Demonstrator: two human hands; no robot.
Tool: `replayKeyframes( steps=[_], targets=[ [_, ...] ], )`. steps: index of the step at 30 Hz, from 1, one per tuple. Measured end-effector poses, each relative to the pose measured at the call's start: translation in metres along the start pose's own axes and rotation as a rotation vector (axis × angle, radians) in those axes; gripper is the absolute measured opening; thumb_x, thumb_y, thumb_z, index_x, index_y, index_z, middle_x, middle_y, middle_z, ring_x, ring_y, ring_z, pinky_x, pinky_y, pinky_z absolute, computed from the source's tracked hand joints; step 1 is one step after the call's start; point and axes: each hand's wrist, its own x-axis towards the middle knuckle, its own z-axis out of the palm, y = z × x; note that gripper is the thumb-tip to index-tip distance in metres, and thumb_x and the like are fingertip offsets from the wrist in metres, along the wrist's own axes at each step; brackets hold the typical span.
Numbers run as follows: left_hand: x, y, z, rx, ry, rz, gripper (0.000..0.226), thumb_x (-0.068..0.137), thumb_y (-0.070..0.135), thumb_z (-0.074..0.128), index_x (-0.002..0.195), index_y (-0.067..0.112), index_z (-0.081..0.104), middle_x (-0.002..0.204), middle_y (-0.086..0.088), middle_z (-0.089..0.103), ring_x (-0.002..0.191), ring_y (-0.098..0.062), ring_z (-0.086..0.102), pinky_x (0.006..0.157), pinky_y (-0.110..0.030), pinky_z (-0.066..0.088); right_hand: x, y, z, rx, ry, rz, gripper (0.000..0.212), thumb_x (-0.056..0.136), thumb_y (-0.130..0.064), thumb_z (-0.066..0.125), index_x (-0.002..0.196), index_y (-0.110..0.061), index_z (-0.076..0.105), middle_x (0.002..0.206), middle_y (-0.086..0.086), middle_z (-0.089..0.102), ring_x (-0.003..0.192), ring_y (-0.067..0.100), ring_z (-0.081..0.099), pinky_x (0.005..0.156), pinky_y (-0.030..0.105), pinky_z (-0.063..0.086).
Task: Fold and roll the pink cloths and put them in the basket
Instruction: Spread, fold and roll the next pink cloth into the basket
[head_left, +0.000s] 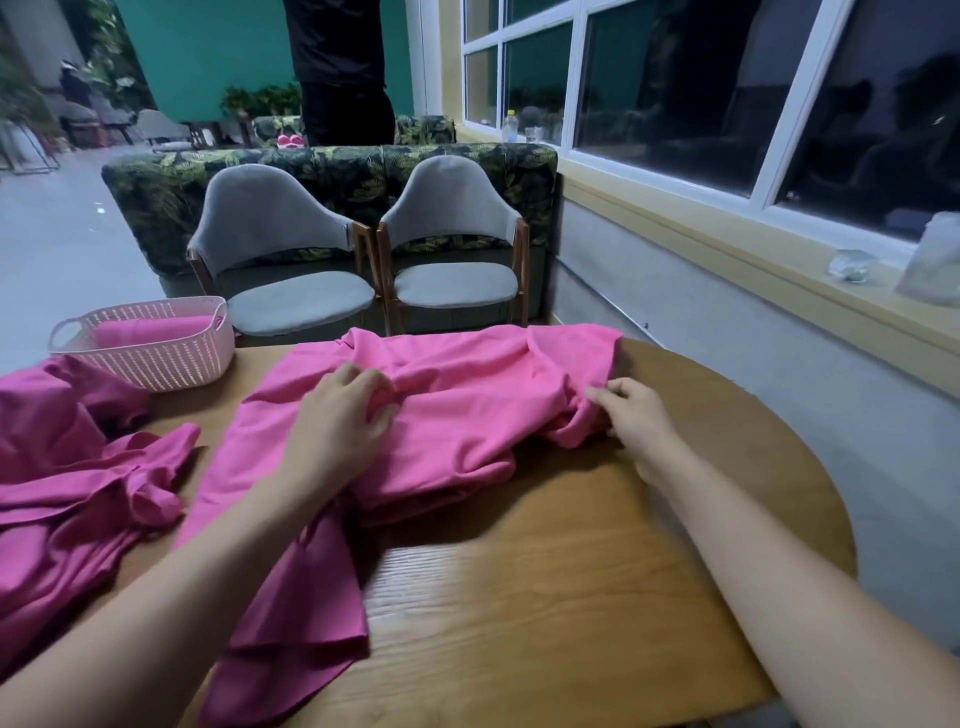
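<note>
Left hand (337, 421) grip bunches pink cloth (467, 364) at surface (571, 582) centre; right hand (636, 415) pinches its right edge. Soft, limp, light: best held by corners.

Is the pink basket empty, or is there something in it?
Not empty: one rolled pink cloth lies inside the basket, showing above its near wall.

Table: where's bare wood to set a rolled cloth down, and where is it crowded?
Bare wood lies on the table near and right of the spread cloth, out to the rounded edge, around the right hand. Crowded: the left side, with the cloth heap and basket.
</note>
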Motion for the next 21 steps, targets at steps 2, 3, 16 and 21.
replayKeyframes(
  steps=[2, 3, 16, 21],
  targets=[
    [-0.012, 0.017, 0.003, 0.049, 0.02, 0.069, 0.018, 0.091, 0.039, 0.071, 0.107, 0.03, 0.069, 0.107, 0.003, 0.06, 0.099, -0.026, 0.057, 0.083, -0.046, 0.049, -0.006, 0.009, 0.001, -0.12, 0.001, -0.043, 0.029, 0.09, -0.034, 0.071, 0.082, -0.007, 0.063, 0.072, 0.007, 0.065, 0.069, 0.017, 0.051, 0.068, 0.035, 0.039],
    [-0.018, 0.024, 0.005, 0.056, 0.013, 0.095, 0.02, 0.092, 0.043, 0.07, 0.108, 0.031, 0.068, 0.11, 0.005, 0.059, 0.102, -0.025, 0.055, 0.086, -0.046, 0.047, -0.006, 0.011, 0.001, -0.138, 0.015, -0.054, 0.031, 0.092, -0.032, 0.069, 0.083, -0.004, 0.059, 0.072, 0.006, 0.059, 0.07, 0.017, 0.046, 0.068, 0.036, 0.036],
    [-0.048, 0.036, 0.017, 0.081, -0.189, 0.062, 0.043, 0.095, 0.07, 0.037, 0.108, 0.038, 0.063, 0.113, 0.014, 0.058, 0.115, -0.016, 0.054, 0.092, -0.043, 0.039, -0.01, -0.025, -0.054, 0.262, 0.076, 0.004, 0.016, 0.108, -0.023, 0.054, 0.094, -0.019, 0.06, 0.088, 0.003, 0.063, 0.078, 0.019, 0.057, 0.07, 0.036, 0.05],
    [-0.05, 0.033, 0.014, 0.062, -0.22, 0.01, 0.052, 0.095, 0.071, 0.028, 0.114, 0.037, 0.064, 0.123, 0.013, 0.062, 0.118, -0.02, 0.056, 0.095, -0.047, 0.04, -0.019, -0.033, -0.083, 0.318, 0.238, 0.025, 0.019, 0.107, -0.025, 0.058, 0.088, -0.02, 0.058, 0.08, 0.0, 0.061, 0.07, 0.015, 0.057, 0.061, 0.027, 0.045]
  ],
)
